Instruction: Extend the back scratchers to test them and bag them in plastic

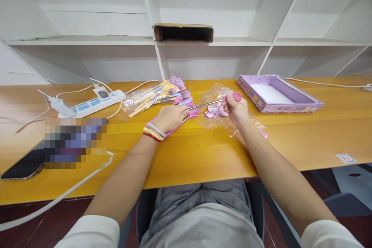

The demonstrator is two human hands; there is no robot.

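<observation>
My left hand (171,119) is closed around pink-handled back scratchers. One has its thin metal rod (207,104) drawn out toward the right, and another pink claw head (193,113) shows just beyond my fingers. My right hand (237,111) pinches the far end of the drawn-out rod, by its pink claw head (236,96). Beneath and beside my right hand lie clear plastic sleeves (212,123) and small pink-purple cards (213,111). Behind my left hand is a heap of bagged back scratchers (152,99) with yellow handles and purple cards.
A purple open box (290,107) stands at the back right. To the left are a white power strip (95,103) with plugs and cables, and a phone (24,162) beside a blurred patch. White shelves (116,40) rise behind the table, holding a cardboard box (183,26).
</observation>
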